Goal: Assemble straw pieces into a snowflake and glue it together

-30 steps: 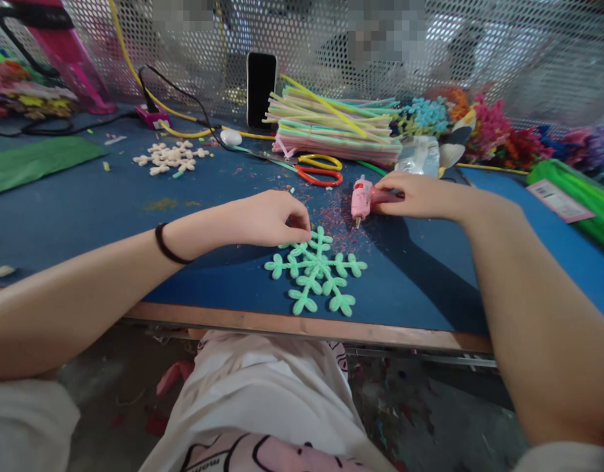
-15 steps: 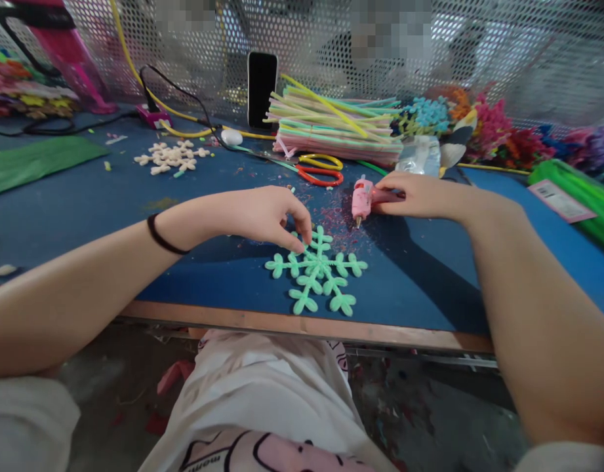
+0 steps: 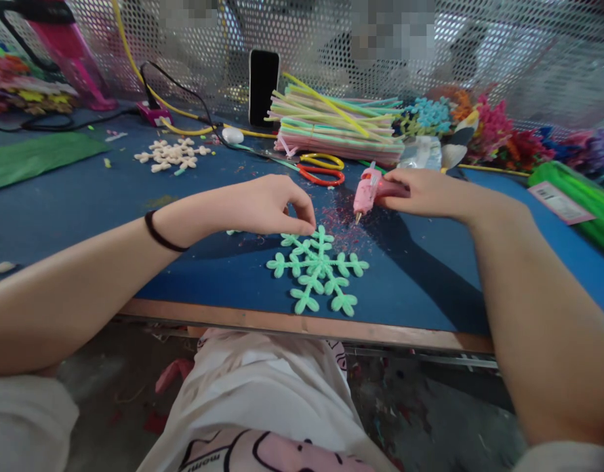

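A mint-green pipe-cleaner snowflake (image 3: pixel 317 269) lies flat on the blue table (image 3: pixel 85 203) near its front edge. My left hand (image 3: pixel 267 206) hovers over the snowflake's upper left arm with fingers curled, thumb and forefinger pinched at its tip. My right hand (image 3: pixel 420 191) grips a pink glue gun (image 3: pixel 368 192), tilted with its nozzle pointing down a little above the table, just right of the snowflake's top.
Behind lie red and yellow scissors (image 3: pixel 321 169), a stack of pastel pipe cleaners (image 3: pixel 331 124), a standing phone (image 3: pixel 263 87), a cream snowflake (image 3: pixel 171 155), green sheet (image 3: pixel 36 157), coloured pipe-cleaner flowers (image 3: pixel 488 131) and cables. A mesh wall closes the back.
My right hand has lifted the glue gun slightly off the table and tilted it. My left hand has drawn its fingers together at the snowflake's upper left arm.
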A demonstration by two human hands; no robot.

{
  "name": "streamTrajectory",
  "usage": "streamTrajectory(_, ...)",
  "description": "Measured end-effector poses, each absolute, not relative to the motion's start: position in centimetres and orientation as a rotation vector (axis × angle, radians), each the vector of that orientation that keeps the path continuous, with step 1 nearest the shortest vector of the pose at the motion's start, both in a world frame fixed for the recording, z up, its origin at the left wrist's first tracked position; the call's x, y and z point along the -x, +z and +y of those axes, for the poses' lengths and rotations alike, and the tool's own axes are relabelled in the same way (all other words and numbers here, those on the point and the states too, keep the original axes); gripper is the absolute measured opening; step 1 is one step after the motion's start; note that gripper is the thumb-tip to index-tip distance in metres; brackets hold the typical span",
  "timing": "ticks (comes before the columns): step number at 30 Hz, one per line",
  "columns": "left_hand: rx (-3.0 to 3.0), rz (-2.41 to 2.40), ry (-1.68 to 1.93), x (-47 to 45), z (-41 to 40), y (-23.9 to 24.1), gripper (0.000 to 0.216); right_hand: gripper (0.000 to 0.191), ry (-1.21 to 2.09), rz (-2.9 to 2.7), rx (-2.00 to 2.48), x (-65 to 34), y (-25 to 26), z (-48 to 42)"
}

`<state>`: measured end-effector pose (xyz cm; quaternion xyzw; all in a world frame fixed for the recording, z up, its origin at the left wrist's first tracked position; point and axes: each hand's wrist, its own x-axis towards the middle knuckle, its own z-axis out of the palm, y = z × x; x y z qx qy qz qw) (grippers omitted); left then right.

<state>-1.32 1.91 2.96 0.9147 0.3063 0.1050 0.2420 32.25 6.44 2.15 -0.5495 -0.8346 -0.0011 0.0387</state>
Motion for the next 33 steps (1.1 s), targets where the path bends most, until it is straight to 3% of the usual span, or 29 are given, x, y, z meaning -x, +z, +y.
streamTrajectory(8, -2.293, 1.223, 0.619, 1.2, 2.8, 2.4, 0.029, 0.057, -0.03, -2.415, 1.214, -28.0, 3.4, 3.6)
streamTrajectory(21, -2.283, 1.268, 0.549, 1.6, 4.2, 1.7, 0.027, 0.007, -0.246, -2.582, 0.706, -25.3, 2.6, 2.0)
streamTrajectory(33, -2.306, 1.264, 0.535, 1.8, 4.4, 1.5, 0.029, 0.017, -0.269, -2.569, 0.687, -25.6, 2.7, 2.2)
